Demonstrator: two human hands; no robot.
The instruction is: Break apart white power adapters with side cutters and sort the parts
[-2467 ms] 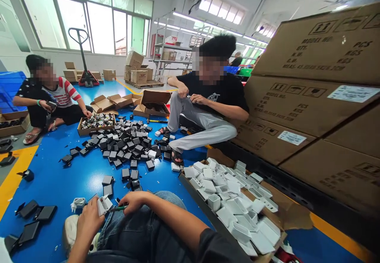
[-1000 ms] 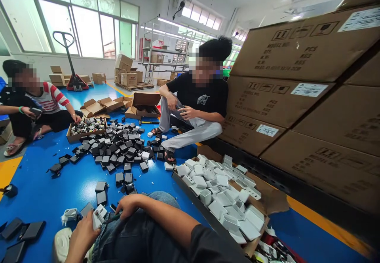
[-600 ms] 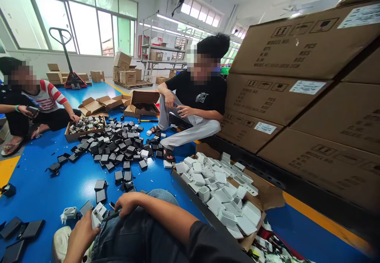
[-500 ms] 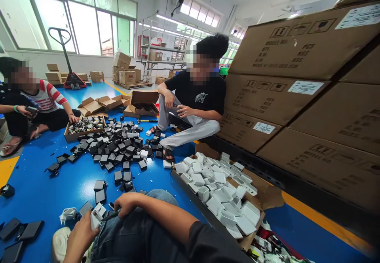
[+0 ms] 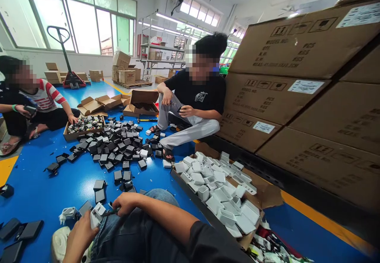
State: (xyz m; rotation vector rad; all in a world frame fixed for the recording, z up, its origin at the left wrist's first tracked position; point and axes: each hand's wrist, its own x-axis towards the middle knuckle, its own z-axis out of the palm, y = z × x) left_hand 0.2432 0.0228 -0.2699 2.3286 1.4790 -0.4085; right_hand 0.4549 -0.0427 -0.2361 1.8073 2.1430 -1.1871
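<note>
My left hand [image 5: 79, 233] is closed around a white plastic charger housing [image 5: 94, 219] in front of my left knee. My right hand [image 5: 127, 203] grips a slim dark-handled tool [image 5: 109, 212], whose end points at the housing; its exact kind is hard to make out. A white charger with plug pins [image 5: 69, 214] lies on the floor just beyond my left hand. Several black chargers [image 5: 100, 195] lie past my hands, and more black chargers [image 5: 20, 231] sit at the lower left.
An open carton [image 5: 190, 193] of white plastic shells is at my right, with loose circuit parts [image 5: 267, 247] below it. A big pile of black chargers [image 5: 118, 144] covers the floor ahead. Two people sit nearby, one beside stacked cartons [image 5: 276, 97]. A parts box [image 5: 73, 136] stands farther left.
My hands stay almost in place, the right one shifting very slightly left with the tool. The person opposite has moved the hand holding a dark object a little.
</note>
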